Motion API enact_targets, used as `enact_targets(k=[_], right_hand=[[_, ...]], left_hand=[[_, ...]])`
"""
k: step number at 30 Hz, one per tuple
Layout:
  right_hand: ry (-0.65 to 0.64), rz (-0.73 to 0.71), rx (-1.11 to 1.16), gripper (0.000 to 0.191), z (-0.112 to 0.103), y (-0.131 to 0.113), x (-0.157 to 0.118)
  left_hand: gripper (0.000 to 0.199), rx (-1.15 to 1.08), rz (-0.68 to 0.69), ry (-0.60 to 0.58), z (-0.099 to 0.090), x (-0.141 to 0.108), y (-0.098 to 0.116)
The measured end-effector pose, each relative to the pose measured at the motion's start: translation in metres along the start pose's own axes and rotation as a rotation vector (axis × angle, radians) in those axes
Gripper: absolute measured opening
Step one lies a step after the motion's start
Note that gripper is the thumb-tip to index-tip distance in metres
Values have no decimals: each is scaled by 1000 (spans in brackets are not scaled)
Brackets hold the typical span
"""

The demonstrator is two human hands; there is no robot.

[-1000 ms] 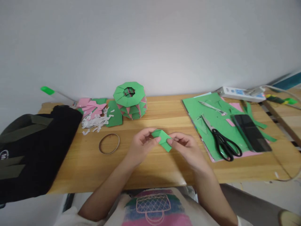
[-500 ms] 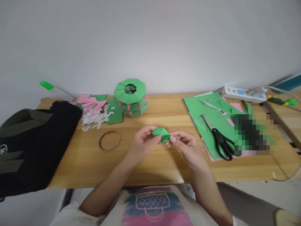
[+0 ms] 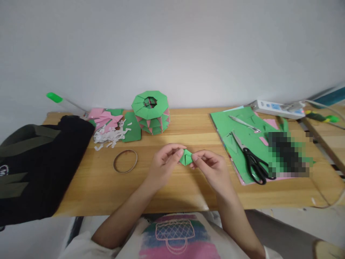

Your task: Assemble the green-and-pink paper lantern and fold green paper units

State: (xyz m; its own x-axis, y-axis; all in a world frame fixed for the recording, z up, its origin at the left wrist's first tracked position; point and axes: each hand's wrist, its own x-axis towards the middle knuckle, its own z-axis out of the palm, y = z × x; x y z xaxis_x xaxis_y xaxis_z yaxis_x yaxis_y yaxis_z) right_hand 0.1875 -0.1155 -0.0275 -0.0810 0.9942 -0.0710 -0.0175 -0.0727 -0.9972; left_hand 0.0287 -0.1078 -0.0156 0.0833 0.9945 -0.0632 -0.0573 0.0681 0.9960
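Observation:
Between my two hands, above the front middle of the wooden table, is a small folded green paper piece (image 3: 185, 157). My left hand (image 3: 166, 163) pinches its left edge between thumb and fingers. On the other side, my right hand (image 3: 211, 166) grips the right edge with thumb and index finger. The piece shows a flat faceted face with a slit-like fold in its middle. Behind the hands stands a round green and pink folded-paper structure (image 3: 151, 111) with an open hole in its top.
A tape ring (image 3: 125, 161) lies left of my hands. Beyond it are white paper scraps (image 3: 107, 136), pink folded pieces (image 3: 105, 118) and a black bag (image 3: 40, 169). To the right, black-handled scissors (image 3: 254, 163) rest on green sheets (image 3: 229, 122), near a power strip (image 3: 279, 109).
The green piece has been turned and now looks more compact, its folded face showing. My left thumb has drawn back to its left edge, and my right fingers have shifted slightly left.

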Motion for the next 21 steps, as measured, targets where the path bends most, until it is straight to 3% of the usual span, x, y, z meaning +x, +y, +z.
enact_targets(k=[5,14,17,21], right_hand=[[1,-34,9,14,-3,2,-1],[-20,-89,67,26,-9,-1,-4],[-41,-112,111,20,-9,-2,-5],[-29,-134,100,18,-7,-3,-5]], left_hand=[[15,-36,-43,51,0,2,3],[21,-231,-135,39,1,1,2],[21,-272,-151,46,3,1,-1],[14,-191,-53,60,4,1,-2]])
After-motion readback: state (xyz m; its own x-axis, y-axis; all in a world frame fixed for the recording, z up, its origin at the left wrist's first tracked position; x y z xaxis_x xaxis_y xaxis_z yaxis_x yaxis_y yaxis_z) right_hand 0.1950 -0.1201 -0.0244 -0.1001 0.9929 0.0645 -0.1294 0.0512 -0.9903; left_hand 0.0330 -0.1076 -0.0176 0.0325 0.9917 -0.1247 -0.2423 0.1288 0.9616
